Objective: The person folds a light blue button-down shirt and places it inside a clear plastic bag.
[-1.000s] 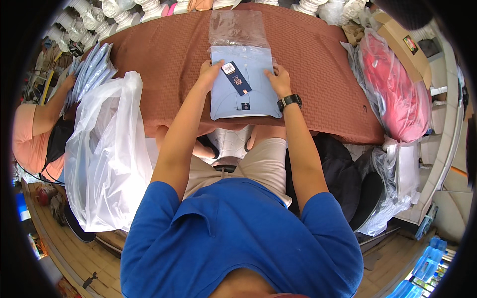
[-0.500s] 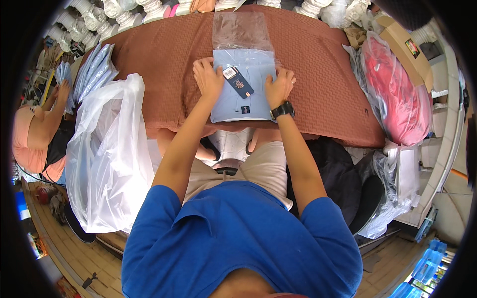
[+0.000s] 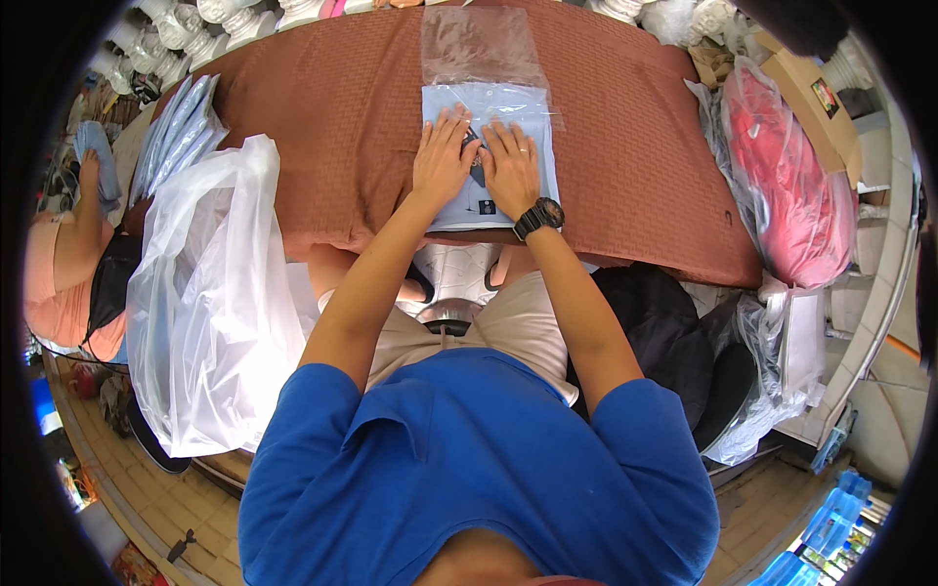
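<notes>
a brown textured tablecloth takes up the most room, its far left corner hidden behind other things. at the left hangs a translucent white plastic bag; glare and creases keep its contents from being made out. at the right, a clear plastic bag holds crumpled red fabric, just beside a cardboard box whose inside is out of sight. several blue packets lie at the table's left end (a co-worker's hand, small near the dark rim, touches a blue garment). before the wearer, a folded light-blue shirt lies near the table edge, a clear plastic sleeve reaching past its far end; how far the film covers it is unclear. left hand and right hand rest flat on the shirt, fingers extended, gripping nothing, mostly hiding a navy hang tag.
</notes>
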{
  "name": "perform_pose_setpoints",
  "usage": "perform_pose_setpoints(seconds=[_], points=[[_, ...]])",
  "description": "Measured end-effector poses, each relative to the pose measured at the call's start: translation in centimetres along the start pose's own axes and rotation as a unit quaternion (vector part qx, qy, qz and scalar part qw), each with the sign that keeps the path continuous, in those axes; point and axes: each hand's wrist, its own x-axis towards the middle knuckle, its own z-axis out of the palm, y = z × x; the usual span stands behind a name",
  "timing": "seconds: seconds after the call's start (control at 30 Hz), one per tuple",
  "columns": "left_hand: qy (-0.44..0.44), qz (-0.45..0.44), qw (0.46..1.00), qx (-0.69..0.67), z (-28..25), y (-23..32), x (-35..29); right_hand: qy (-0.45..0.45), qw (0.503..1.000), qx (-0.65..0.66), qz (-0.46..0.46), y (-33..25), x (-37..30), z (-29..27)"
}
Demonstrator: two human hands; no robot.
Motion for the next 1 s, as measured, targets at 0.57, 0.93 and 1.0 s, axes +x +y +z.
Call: perform_pose_setpoints(seconds=[0.57,0.93,1.0], points=[[0.002,-0.030,0.980,-0.196,-3.2,-4.0,1.3,0.060,0.996,0.052,0.030,-3.7,1.8,-0.7],[-0.118,-0.299,0.933,-0.163,-9.0,2.1,-7.8,0.045,0.969,-0.009,0.241,0.9,-6.5,-9.4],[-0.117,-0.310,0.927,-0.178,-8.1,2.0,-7.8,-0.016,0.947,0.078,0.311,1.5,-7.1,-8.9]])
